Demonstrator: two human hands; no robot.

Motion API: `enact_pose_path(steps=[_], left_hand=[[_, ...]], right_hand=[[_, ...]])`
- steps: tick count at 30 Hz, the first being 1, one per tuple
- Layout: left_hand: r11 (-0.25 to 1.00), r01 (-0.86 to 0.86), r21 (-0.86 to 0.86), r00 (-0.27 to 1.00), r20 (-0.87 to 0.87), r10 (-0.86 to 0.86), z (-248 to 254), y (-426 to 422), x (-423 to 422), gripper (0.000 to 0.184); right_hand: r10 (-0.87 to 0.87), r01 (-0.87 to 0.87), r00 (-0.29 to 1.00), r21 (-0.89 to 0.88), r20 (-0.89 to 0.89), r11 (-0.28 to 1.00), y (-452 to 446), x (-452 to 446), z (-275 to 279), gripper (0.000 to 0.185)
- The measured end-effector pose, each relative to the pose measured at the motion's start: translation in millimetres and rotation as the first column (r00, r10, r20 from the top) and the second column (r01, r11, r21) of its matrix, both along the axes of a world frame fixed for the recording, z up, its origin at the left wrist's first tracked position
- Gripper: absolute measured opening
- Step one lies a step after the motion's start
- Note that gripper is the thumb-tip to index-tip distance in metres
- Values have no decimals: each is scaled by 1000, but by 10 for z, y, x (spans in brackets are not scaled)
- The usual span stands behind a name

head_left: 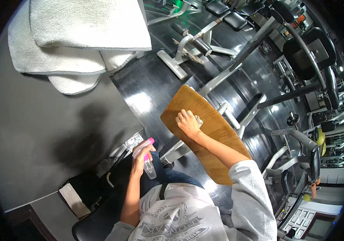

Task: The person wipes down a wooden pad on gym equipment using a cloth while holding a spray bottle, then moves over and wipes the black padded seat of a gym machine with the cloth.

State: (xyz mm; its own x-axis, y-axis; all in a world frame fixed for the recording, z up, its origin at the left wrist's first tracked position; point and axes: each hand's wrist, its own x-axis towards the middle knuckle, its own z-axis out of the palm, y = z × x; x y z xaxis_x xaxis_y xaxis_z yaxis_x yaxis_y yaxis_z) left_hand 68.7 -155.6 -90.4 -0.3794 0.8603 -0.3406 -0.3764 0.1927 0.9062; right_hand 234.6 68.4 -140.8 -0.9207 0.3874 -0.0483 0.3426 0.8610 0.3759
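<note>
My left hand [141, 154] is wrapped round a clear spray bottle [150, 169] with a pink spray head, held tilted in front of my lap. My right hand [188, 123] is closed on a crumpled pale cloth [198, 120], pressed against a brown wooden board [216, 148]. Most of the cloth is hidden under my fingers. The board is long with a curved edge and lies across in front of me. My right forearm reaches over its right part.
Folded white towels [71, 36] lie on a dark grey surface [27, 132] at the left. Gym machines with grey frames and black pads [312, 52] fill the far side and right. Shiny dark floor [139, 102] shows between them. A black chair [95, 221] is by my left arm.
</note>
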Motion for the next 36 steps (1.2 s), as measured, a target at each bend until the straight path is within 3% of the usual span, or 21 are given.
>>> enact_pose_path(steps=[2,6,8,10,14,18,24,29,33,36], left_hand=[[1000,-14,10,1000,0,14,-5,-36,-1,33],[1000,-6,-16,999,40,7,-93,-85,22,33],[1000,15,-13,999,42,-15,-86,-83,34,34],[999,36,-19,998,48,-35,-92,-80,62,35],[997,70,-19,997,29,-70,-65,-75,114,36],[994,108,-1,994,0,-108,44,-65,141,35],[989,147,16,989,8,-148,101,-42,211,30],[975,220,28,975,-6,-220,37,-52,301,31],[968,252,9,967,17,-253,28,-72,337,31],[969,248,-7,968,50,-248,-4,-48,363,31]], right_hand=[[-25,32,994,65,-107,997,-116,161,-66,14],[-27,28,1000,89,-13,996,-432,791,183,15],[-12,17,997,-66,70,998,-498,1079,295,15],[9,-9,1000,-26,1,1000,-450,1137,424,14],[-16,19,996,29,-90,999,-267,802,630,20],[-51,57,985,33,-167,998,-158,388,366,18],[-57,58,998,-25,1,998,-499,809,106,18],[-87,97,979,-47,182,994,-741,1433,380,20],[-145,149,988,-55,60,987,-625,1386,808,22],[-169,166,984,-58,-51,984,-491,1099,628,23]])
